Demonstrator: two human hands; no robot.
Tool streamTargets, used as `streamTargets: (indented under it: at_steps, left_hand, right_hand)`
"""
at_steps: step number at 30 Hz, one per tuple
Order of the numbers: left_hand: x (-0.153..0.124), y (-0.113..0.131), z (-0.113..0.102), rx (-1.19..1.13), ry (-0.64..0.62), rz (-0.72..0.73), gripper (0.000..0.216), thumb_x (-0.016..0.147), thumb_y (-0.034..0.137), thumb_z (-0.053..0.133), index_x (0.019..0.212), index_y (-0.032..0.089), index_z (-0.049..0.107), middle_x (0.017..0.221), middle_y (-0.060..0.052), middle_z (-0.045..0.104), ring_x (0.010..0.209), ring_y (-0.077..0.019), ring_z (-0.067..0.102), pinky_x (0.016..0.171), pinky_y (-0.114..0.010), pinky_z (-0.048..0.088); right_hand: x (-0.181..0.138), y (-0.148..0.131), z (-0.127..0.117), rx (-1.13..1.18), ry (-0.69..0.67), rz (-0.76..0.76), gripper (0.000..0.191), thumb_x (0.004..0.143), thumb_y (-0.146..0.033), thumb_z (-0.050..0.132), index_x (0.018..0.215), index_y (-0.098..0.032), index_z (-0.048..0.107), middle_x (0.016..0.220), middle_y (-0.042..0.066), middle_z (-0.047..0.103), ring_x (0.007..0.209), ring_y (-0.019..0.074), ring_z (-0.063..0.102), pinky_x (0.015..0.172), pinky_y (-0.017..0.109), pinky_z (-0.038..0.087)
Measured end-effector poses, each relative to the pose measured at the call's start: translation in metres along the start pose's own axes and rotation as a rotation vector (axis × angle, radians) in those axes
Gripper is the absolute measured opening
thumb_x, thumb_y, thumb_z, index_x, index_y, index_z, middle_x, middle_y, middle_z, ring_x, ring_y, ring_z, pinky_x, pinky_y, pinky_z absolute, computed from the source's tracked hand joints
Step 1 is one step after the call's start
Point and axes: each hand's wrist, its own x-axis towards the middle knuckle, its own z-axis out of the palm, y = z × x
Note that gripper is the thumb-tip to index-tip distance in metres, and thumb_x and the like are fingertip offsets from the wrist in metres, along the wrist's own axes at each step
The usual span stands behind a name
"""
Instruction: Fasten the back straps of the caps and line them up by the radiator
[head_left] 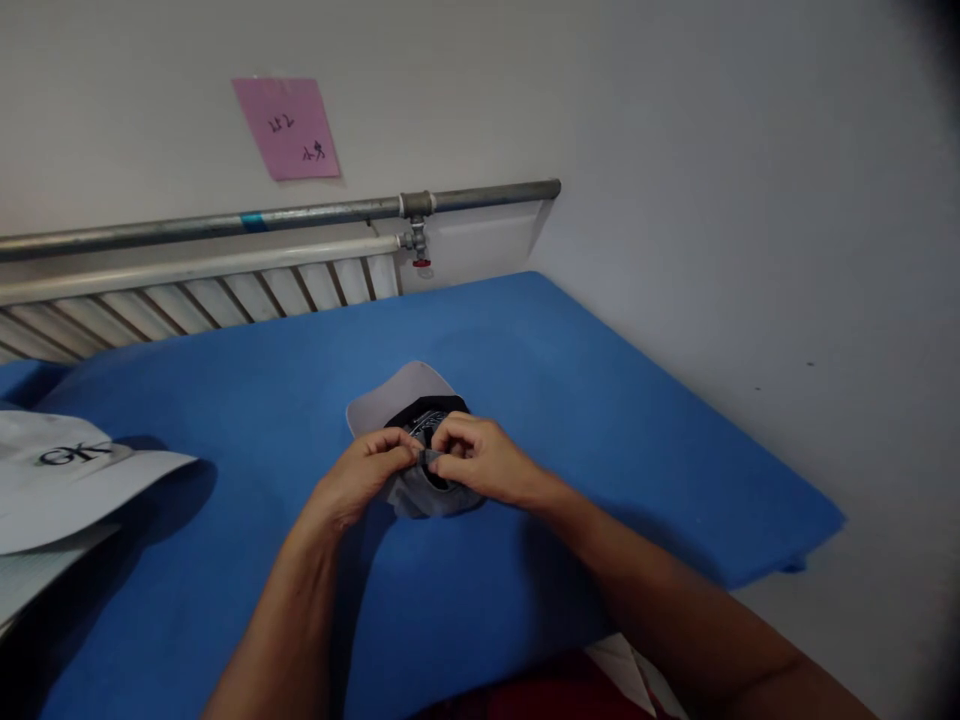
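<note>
A grey baseball cap (409, 392) lies upturned on the blue table, its brim pointing away to the upper left and its dark inside showing. Across its back opening runs a short grey strap (427, 457). My left hand (369, 470) pinches the strap's left part between thumb and fingertips. From the other side my right hand (480, 455) grips the strap's right part, fingers curled over the cap's inside. The two hands almost meet, and they hide much of the strap and the cap's rear edge.
White caps (67, 470) with dark lettering on the top one sit at the table's left. Behind the blue table (585, 400) are a white radiator (247, 295), a metal pipe (315, 217) and a red-handled valve (421, 262). A pink note (289, 130) hangs on the wall.
</note>
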Motion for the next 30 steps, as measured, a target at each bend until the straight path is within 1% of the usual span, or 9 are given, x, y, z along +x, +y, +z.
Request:
streamTargets:
  at_steps: [5,9,12,16,18,21,23,26,30]
  left_hand:
    - [-0.001,0.001,-0.002,-0.042,-0.017,0.021,0.011,0.061,0.023,0.074,0.066,0.016,0.068,0.064,0.002,0.062,0.057,-0.0078,0.052,0.056,-0.020,0.039]
    - [0.000,0.000,-0.006,-0.149,-0.034,0.005,0.013,0.062,0.025,0.074,0.069,0.017,0.068,0.060,0.003,0.061,0.050,-0.0071,0.050,0.049,-0.019,0.037]
    - [0.000,-0.002,-0.010,-0.188,-0.041,0.004,0.015,0.063,0.027,0.075,0.070,0.016,0.068,0.059,0.003,0.062,0.049,-0.0068,0.052,0.049,-0.019,0.037]
    - [0.000,-0.004,-0.011,-0.168,-0.067,0.036,0.017,0.064,0.028,0.075,0.074,0.015,0.069,0.060,0.001,0.064,0.050,-0.0082,0.054,0.051,-0.020,0.040]
    - [0.000,-0.005,-0.011,-0.178,-0.071,0.053,0.018,0.064,0.028,0.076,0.077,0.016,0.069,0.064,0.001,0.066,0.053,-0.0094,0.057,0.054,-0.021,0.043]
    - [0.001,-0.006,-0.010,-0.169,-0.113,0.075,0.017,0.067,0.027,0.076,0.080,0.017,0.068,0.071,-0.001,0.069,0.062,-0.0115,0.062,0.060,-0.022,0.046]
    - [0.002,-0.006,-0.009,-0.153,-0.131,0.083,0.015,0.070,0.027,0.075,0.078,0.017,0.067,0.072,-0.001,0.070,0.065,-0.0115,0.062,0.061,-0.021,0.046]
    - [0.001,-0.006,-0.011,-0.174,-0.120,0.113,0.014,0.070,0.027,0.074,0.075,0.016,0.066,0.068,-0.001,0.068,0.060,-0.0108,0.060,0.058,-0.020,0.045]
    - [-0.004,-0.006,-0.017,-0.288,-0.147,0.220,0.014,0.064,0.024,0.075,0.071,0.018,0.064,0.060,0.000,0.066,0.054,-0.0113,0.057,0.051,-0.020,0.042]
  right_hand:
    - [0.000,0.003,0.001,-0.092,0.054,-0.127,0.007,0.072,-0.012,0.055,0.067,-0.017,0.057,0.071,-0.003,0.051,0.058,0.0063,0.043,0.056,0.020,0.036]
    - [0.005,0.005,-0.003,0.433,0.018,0.122,0.006,0.073,-0.022,0.055,0.069,-0.019,0.051,0.051,-0.008,0.041,0.044,0.0067,0.038,0.043,0.019,0.033]
    - [0.008,0.009,-0.007,0.709,0.034,0.157,0.008,0.071,-0.025,0.057,0.073,-0.020,0.050,0.049,-0.009,0.039,0.042,0.0067,0.037,0.039,0.018,0.033]
    - [0.006,0.006,-0.009,0.496,-0.107,0.152,0.032,0.076,-0.019,0.052,0.107,-0.019,0.060,0.055,-0.007,0.052,0.044,0.0073,0.045,0.040,0.017,0.035]
    - [0.004,0.002,-0.008,0.353,-0.166,0.169,0.036,0.077,-0.016,0.053,0.112,-0.020,0.060,0.062,-0.005,0.056,0.045,0.0062,0.045,0.040,0.017,0.034]
    - [0.002,-0.003,-0.003,0.293,-0.173,0.198,0.019,0.078,-0.018,0.058,0.096,-0.018,0.063,0.069,-0.003,0.060,0.047,0.0046,0.045,0.041,0.016,0.032]
    - [0.002,-0.004,-0.002,0.268,-0.147,0.236,0.006,0.079,-0.018,0.057,0.084,-0.017,0.060,0.060,-0.006,0.055,0.044,0.0044,0.042,0.040,0.016,0.030]
    - [0.006,0.001,-0.003,0.264,-0.106,0.293,0.004,0.077,-0.016,0.055,0.077,-0.018,0.059,0.048,-0.009,0.045,0.038,0.0047,0.037,0.037,0.016,0.027]
    - [0.016,0.018,-0.016,0.422,0.132,0.306,0.007,0.069,-0.011,0.057,0.066,-0.017,0.054,0.045,-0.009,0.041,0.036,0.0037,0.033,0.034,0.016,0.021]
